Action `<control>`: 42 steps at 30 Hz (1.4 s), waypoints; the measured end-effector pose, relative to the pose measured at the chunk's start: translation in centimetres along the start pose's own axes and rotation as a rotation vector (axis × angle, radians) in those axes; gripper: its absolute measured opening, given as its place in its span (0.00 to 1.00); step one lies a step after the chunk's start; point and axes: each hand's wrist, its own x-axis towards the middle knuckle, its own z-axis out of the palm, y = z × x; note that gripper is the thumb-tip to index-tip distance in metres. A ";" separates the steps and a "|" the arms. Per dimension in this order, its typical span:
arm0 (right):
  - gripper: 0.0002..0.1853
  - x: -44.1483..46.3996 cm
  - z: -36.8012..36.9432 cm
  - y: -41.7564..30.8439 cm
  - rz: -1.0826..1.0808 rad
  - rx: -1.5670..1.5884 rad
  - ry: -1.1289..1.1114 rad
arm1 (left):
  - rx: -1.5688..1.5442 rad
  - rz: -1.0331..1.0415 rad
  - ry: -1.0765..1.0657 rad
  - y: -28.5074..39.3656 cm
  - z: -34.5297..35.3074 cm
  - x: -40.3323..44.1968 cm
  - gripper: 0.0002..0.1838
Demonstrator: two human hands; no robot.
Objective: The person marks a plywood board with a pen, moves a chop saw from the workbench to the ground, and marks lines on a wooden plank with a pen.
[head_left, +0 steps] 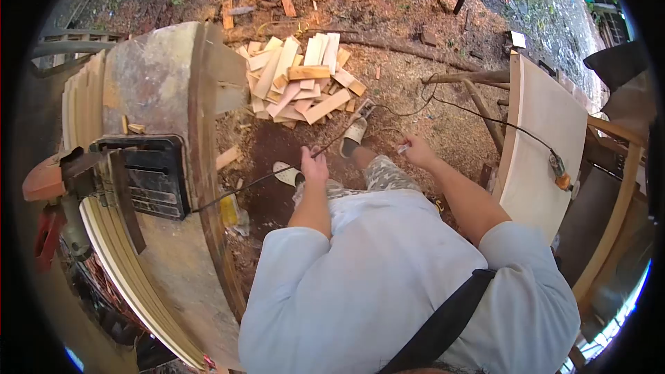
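My left hand (315,165) is raised in front of my body, its fingers closed around a black power cable (267,178). The cable runs from the machine on the left bench, through this hand, towards a small socket block (366,107) near my shoe. My right hand (418,152) is on the other side of my lap, fingers pinched on a small pale piece too tiny to name. A thin cord loops close to that hand.
To the left, a worn bench (149,76) carries a black-based power saw (142,173) beside curved wood strips. A pile of wood offcuts (298,76) lies ahead on sawdust-covered ground. At right, a pale board (537,138) holds a corded tool (560,173); its cable crosses the ground.
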 end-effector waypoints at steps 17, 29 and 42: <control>0.13 -3.9 4.0 1.4 0.216 0.157 0.007 | 0.120 -0.133 -0.065 2.0 3.6 0.6 0.23; 0.16 -11.4 11.4 -5.7 0.049 0.205 -0.036 | -0.061 -0.217 -0.087 0.6 1.0 1.1 0.20; 0.14 -9.1 6.0 2.2 0.202 0.156 0.161 | 0.261 -0.167 -0.073 3.2 3.0 0.8 0.20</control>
